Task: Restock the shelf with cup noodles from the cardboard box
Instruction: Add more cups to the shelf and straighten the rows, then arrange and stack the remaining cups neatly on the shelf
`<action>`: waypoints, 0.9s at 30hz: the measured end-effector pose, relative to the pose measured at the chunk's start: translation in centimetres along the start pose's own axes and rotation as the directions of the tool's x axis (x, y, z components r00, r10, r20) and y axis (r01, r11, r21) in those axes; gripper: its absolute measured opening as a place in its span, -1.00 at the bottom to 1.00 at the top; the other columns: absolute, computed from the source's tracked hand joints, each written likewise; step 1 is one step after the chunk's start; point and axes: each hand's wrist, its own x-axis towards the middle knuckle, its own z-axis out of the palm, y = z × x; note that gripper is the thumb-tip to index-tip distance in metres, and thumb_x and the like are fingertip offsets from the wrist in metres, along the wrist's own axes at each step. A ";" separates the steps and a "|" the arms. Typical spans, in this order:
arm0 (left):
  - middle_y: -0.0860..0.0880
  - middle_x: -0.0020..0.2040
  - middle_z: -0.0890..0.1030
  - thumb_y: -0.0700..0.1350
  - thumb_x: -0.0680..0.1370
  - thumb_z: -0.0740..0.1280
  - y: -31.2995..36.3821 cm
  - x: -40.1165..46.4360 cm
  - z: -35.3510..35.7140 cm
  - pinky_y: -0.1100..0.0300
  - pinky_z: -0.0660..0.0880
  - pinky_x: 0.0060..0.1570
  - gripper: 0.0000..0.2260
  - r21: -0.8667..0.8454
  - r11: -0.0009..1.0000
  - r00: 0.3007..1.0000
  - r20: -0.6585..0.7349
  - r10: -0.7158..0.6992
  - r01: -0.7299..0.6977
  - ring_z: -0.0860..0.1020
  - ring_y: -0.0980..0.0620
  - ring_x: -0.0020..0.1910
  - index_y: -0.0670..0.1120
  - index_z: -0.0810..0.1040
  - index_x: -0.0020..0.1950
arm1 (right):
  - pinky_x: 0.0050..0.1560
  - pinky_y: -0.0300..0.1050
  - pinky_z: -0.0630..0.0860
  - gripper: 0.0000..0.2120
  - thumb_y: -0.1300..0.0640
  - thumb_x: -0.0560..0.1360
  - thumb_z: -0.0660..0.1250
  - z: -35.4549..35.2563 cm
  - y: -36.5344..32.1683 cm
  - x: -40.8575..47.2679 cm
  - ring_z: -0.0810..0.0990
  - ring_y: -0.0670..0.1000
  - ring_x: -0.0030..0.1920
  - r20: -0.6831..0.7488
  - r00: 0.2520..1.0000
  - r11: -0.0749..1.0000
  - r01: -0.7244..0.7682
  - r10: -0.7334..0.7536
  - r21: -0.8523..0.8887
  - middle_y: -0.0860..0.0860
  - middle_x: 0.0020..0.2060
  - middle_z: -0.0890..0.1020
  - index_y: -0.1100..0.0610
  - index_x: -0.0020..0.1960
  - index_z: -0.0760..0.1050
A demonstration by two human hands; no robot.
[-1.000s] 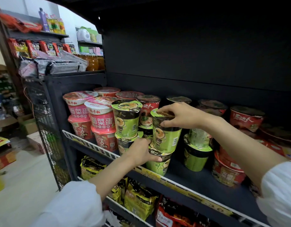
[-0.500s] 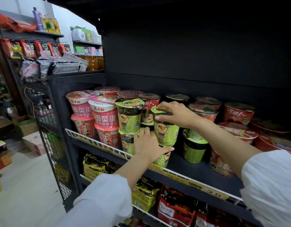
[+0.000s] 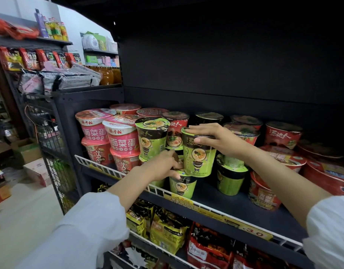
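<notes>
Seen from above and in front of a dark metal shelf (image 3: pixel 244 208) stocked with cup noodles. Right hand (image 3: pixel 215 139) gripping a green cup of noodles (image 3: pixel 199 158) by its top, fingers (image 3: pixel 196 130) laid across the lid, thumb curled against the side. Cup held upright, its base resting on a second green cup (image 3: pixel 183 186) standing at the front edge of the shelf. Left hand (image 3: pixel 163 167) lower down, fingers curled at the join between the two cups, seemingly pinching the lower cup's rim, though partly hidden. Just to the left, another green stack (image 3: pixel 151 138), then pink cups (image 3: pixel 123 140) stacked two high. To the right, more green cups (image 3: pixel 230 178) and red cups (image 3: pixel 282 134) further back. White wire rail (image 3: pixel 101 167) along the shelf front, yellow price strip (image 3: pixel 250 231) below it. Packets of noodles (image 3: pixel 167 232) on the shelf beneath.
</notes>
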 end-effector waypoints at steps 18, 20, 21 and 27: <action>0.02 -0.01 0.41 0.13 0.30 0.53 -0.4 -1.1 2.0 0.22 0.32 -0.10 -0.62 -0.388 0.920 0.919 -0.340 -0.199 0.056 0.39 0.08 0.01 -0.06 0.43 -0.18 | 0.34 -0.37 0.20 -0.47 0.03 0.36 0.50 2.8 0.1 1.7 0.30 -0.25 0.32 -0.194 0.980 0.999 0.046 -0.049 -0.023 -0.17 0.30 0.49 -0.09 0.31 0.48; 0.01 0.01 0.39 0.13 0.29 0.53 -0.2 -0.9 2.4 0.20 0.35 -0.07 -0.58 -0.402 0.913 0.908 -0.352 -0.226 0.071 0.39 0.06 0.01 -0.07 0.40 -0.14 | 0.35 -0.29 0.20 -0.45 0.05 0.35 0.52 2.9 0.3 1.8 0.30 -0.22 0.34 -0.210 0.977 1.000 0.021 -0.021 -0.002 -0.17 0.31 0.47 -0.09 0.31 0.48; 0.01 0.01 0.39 0.14 0.29 0.53 -0.1 -0.9 2.4 0.19 0.37 -0.06 -0.57 -0.400 0.914 0.906 -0.357 -0.228 0.073 0.40 0.05 0.00 -0.07 0.39 -0.13 | 0.35 -0.29 0.19 -0.45 0.05 0.35 0.51 2.8 0.4 1.8 0.31 -0.21 0.35 -0.210 0.978 1.000 0.016 -0.015 0.002 -0.18 0.31 0.47 -0.10 0.31 0.48; 0.03 0.02 0.50 0.16 0.40 0.44 0.0 -2.0 2.3 0.13 0.47 -0.03 -0.62 -0.280 0.958 0.898 -0.403 -0.178 0.064 0.47 0.06 0.00 -0.07 0.47 0.00 | 0.30 -0.29 0.16 -0.42 0.03 0.36 0.50 2.7 0.3 2.1 0.28 -0.12 0.37 -0.157 0.988 0.998 -0.004 -0.006 -0.066 -0.14 0.33 0.45 -0.11 0.34 0.43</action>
